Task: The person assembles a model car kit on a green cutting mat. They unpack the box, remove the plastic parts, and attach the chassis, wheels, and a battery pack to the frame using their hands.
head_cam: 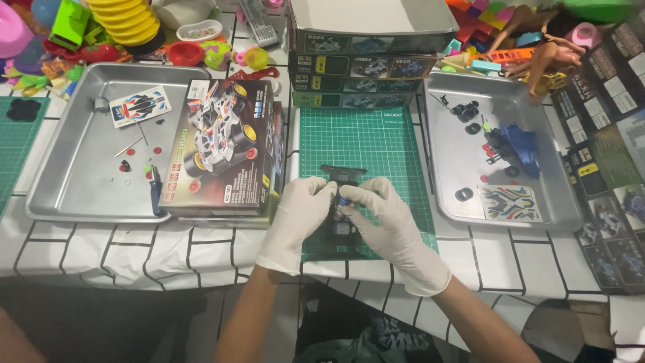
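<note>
Black toy-car chassis (pixel 342 176) lies on the green cutting mat (pixel 366 144), where the gloved left hand (pixel 300 215) and right hand (pixel 390 218) both pinch a small part at its near end. Judging by that fingertip grip, the piece could slip and roll off the worktop (pixel 168 252). Two metal trays (pixel 80 181) flank the mat; one kit box (pixel 218 144) lies alongside.

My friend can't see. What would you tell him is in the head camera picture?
Two white-gloved hands, left hand and right hand, hold a small dark toy car chassis over a green cutting mat. Metal trays of small parts sit either side, beside a model car box.
</note>
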